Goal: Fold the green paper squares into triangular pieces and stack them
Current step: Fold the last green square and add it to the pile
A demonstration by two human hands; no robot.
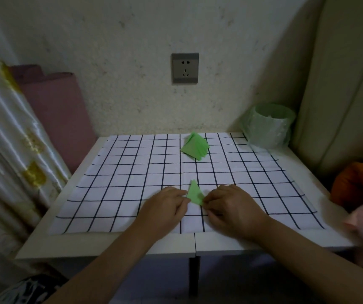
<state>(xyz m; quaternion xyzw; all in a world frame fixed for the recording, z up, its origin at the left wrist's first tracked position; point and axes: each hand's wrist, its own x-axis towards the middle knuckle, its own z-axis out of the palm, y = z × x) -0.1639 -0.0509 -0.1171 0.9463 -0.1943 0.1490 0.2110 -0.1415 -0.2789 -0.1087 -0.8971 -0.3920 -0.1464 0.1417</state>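
On checked cloth (110,194), left hand (165,205) and right hand (231,207) pinch the green paper triangle (194,194) between their fingertips (185,199); uneven pressing could skew the crease.

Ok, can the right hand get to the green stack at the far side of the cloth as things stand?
Probably yes. Nothing stands on the checked cloth between the right hand and the stack. But that hand pinches the folded piece, so it must let go or carry it along.
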